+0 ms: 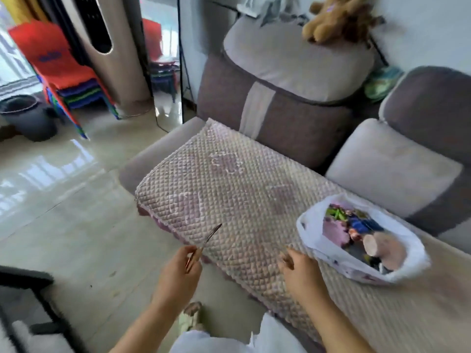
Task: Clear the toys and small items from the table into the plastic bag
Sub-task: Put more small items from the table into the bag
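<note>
Two hands sit at the near edge of the quilted sofa cover (229, 189), open quilt stretching ahead to the sofa back and bare tiled floor (76, 200) to the left. Left hand (178, 273) pinches a thin metal tool (207, 240), likely tweezers, fingers curled round its handle, tip angled up over the cover edge; right hand (299, 272) hovers palm-down over the cover, fingers loosely bent, holding nothing, just beside the plastic bag (316, 222). Bag lies open-mouthed on the cover at right, toys (356, 225) inside; print on the bag too blurred to read.
</note>
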Demonstrator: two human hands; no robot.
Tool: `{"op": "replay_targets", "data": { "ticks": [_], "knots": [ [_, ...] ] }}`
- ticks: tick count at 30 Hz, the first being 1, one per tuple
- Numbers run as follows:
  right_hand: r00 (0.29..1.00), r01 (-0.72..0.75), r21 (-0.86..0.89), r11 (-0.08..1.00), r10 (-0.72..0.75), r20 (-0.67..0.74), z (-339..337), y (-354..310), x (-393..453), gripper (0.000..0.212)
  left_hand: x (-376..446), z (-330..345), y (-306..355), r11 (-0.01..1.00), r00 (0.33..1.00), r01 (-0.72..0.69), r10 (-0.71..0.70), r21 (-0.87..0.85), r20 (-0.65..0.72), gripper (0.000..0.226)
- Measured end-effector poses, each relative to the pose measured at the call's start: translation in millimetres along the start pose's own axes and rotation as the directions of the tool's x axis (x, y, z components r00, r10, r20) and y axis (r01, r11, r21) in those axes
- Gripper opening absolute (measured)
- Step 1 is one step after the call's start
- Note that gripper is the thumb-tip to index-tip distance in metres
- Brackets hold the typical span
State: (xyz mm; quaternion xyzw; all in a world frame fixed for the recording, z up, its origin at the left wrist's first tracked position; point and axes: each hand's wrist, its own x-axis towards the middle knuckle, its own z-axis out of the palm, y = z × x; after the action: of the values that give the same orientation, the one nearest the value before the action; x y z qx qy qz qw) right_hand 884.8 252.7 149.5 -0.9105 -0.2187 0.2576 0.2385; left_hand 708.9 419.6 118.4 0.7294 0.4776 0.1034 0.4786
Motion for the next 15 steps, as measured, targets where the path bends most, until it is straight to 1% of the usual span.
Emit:
{"op": "replay_targets", "data": {
  "ticks": [2, 4, 7, 11, 14, 15],
  "knots": [
    [0.996, -0.080, 0.077, 0.994, 0.083, -0.033, -18.9, 35.1, 4.3, 0.016, 5.4, 29.0, 25.8, 0.996, 0.994, -0.080, 0.077, 0.029, 0.078, 0.017],
    [0.985, -0.148, 0.100, 0.984, 0.155, -0.071, -34.3, 61.7, 6.6, 0.014, 13.4, 54.2, 46.7, 0.987, 0.978, -0.138, 0.124, 0.078, 0.169, 0.020],
    [0.956, -0.223, 0.133, 0.966, 0.243, -0.162, -57.0, 98.8, 14.9, 0.008, 30.4, 96.0, 76.2, 0.965, 0.945, -0.212, 0.161, 0.156, 0.286, 0.020],
    [0.905, -0.318, 0.170, 0.933, 0.352, -0.240, -82.7, 135.0, 30.9, 0.023, 54.6, 151.0, 111.7, 0.933, 0.901, -0.274, 0.164, 0.234, 0.402, 0.021],
    [0.861, -0.400, 0.222, 0.889, 0.448, -0.242, -97.6, 161.0, 48.0, 0.038, 72.4, 191.0, 139.9, 0.919, 0.873, -0.285, 0.130, 0.273, 0.470, 0.023],
    [0.851, -0.418, 0.242, 0.876, 0.471, -0.234, -101.6, 169.7, 54.6, 0.039, 78.0, 204.7, 148.4, 0.920, 0.861, -0.282, 0.117, 0.274, 0.495, 0.023]
  ]
}}
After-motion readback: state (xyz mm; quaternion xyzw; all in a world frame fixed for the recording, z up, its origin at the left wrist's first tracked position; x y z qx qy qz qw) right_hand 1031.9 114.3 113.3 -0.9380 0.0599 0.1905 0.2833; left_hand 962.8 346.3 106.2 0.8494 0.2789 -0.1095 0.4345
